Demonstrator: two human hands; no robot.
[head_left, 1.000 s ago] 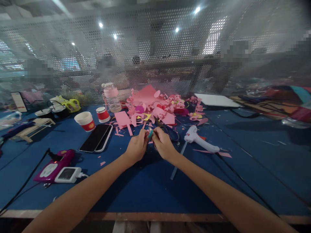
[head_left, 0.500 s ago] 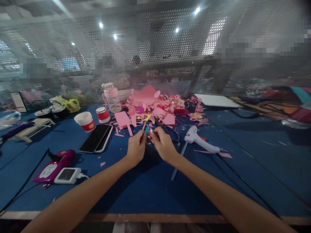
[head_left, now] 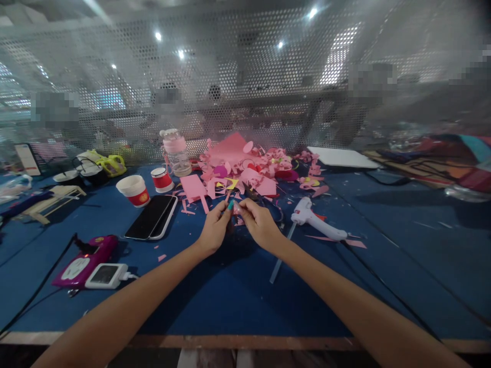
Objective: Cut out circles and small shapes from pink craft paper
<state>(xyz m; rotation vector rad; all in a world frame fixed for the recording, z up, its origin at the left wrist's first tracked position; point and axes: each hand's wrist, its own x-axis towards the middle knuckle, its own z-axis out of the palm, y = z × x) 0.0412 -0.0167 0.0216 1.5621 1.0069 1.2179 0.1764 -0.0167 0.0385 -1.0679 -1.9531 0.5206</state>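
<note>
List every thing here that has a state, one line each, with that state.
left hand: pinching teal piece
right hand: fingertips meeting the left's, over the table
phones: stacked, screen dark
paper cup: upright
bottle: upright, capped
glue gun: lying on its side

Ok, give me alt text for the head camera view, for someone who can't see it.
Two bare hands, left hand and right hand, meet over a blue table, pinching a small teal piece between their fingertips. Behind lie pink paper scraps, a white glue gun, two smartphones and red paper cups.
</note>
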